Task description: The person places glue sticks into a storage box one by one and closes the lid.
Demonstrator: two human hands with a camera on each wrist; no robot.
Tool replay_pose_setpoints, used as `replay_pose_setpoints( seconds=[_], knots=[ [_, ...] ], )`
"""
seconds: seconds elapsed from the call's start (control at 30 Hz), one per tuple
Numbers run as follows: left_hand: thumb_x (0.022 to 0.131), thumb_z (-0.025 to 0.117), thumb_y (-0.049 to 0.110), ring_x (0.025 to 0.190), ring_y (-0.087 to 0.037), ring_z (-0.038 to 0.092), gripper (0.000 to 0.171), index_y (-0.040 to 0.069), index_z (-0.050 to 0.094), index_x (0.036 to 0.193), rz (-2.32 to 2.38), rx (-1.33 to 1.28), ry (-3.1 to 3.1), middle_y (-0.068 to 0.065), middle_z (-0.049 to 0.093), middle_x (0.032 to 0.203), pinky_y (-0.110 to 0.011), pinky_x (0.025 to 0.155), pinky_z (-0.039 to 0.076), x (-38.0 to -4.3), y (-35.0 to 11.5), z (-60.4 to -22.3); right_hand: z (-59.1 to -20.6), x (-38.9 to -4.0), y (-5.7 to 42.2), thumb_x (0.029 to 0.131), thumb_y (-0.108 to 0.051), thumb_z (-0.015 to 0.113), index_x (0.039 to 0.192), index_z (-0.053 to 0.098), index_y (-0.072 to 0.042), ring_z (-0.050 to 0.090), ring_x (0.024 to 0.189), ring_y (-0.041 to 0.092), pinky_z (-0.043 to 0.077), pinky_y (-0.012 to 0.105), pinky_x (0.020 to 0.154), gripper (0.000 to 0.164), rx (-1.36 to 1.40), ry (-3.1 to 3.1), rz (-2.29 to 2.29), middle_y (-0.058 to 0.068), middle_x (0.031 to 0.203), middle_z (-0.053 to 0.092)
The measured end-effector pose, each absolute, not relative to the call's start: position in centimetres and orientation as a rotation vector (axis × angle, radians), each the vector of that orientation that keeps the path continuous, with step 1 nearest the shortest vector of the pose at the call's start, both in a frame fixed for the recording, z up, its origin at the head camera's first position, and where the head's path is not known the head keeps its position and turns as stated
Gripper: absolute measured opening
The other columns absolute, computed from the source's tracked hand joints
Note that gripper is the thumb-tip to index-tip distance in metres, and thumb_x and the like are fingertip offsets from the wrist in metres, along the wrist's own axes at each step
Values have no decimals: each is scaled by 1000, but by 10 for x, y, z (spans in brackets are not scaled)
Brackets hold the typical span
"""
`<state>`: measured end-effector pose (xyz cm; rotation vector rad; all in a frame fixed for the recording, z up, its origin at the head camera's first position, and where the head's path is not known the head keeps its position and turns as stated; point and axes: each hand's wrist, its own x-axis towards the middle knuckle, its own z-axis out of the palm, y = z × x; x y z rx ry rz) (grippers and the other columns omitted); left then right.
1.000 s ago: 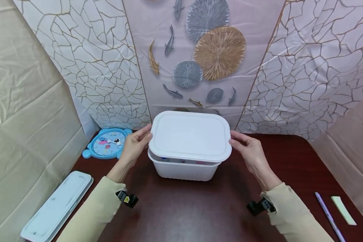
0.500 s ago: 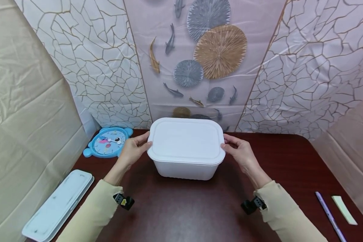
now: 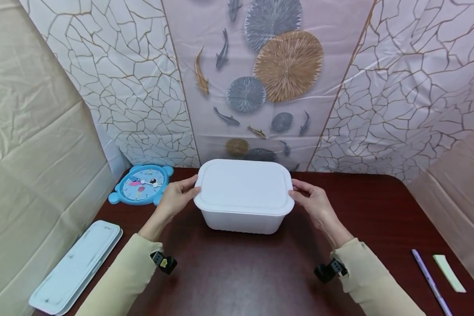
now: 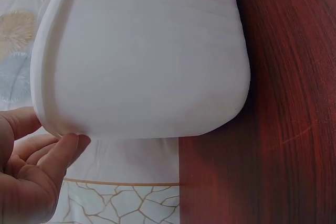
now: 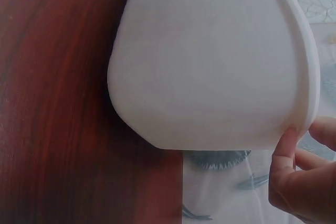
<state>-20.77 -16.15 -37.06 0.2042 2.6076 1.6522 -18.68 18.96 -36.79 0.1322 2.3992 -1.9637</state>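
A white lid (image 3: 245, 186) covers a white plastic storage box (image 3: 242, 223) that stands on the dark table, its contents hidden. At the lid's left end my left hand (image 3: 176, 197) pinches the rim, thumb on top and fingers beneath. The opposite end is pinched by my right hand (image 3: 316, 205). In the left wrist view, the left hand (image 4: 37, 166) has its fingertips against the lid's rim and the box wall (image 4: 152, 56). Much the same shows in the right wrist view, where the right hand (image 5: 304, 174) grips the rim at the box's corner.
A blue toy-like clock (image 3: 142, 184) lies left of the box. Nearer, along the left edge, lies a long, flat white case (image 3: 77, 267). A purple pen (image 3: 430, 281) and a pale green strip (image 3: 449, 273) are at the right. Patterned cloth (image 3: 142, 87) hangs behind.
The lid has come down from a raised, tilted position onto the box, closing the gap at the front. Both hands have lowered with it, keeping hold of its ends.
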Motion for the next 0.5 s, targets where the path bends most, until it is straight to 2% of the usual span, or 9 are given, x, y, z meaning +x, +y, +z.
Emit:
replay_pose_setpoints(
  seconds=[0.2, 0.5],
  knots=[
    [93, 59, 17, 129, -27, 45, 51, 3, 43, 139, 1651, 169, 2574, -13, 45, 141, -40, 100, 44, -206, -163, -374, -372, -184, 191, 92, -6, 60, 136, 44, 6, 52, 82, 2, 54, 16, 70, 49, 96, 2343, -2004, 4, 98, 51],
    [91, 64, 20, 126, -24, 49, 51, 6, 48, 137, 1666, 212, 2498, -10, 50, 138, -40, 99, 46, -200, -158, -370, -368, -171, 211, 92, -9, 60, 137, 42, 7, 54, 82, 1, 55, 17, 71, 51, 0, 2380, -1960, -1, 94, 54]
  ],
)
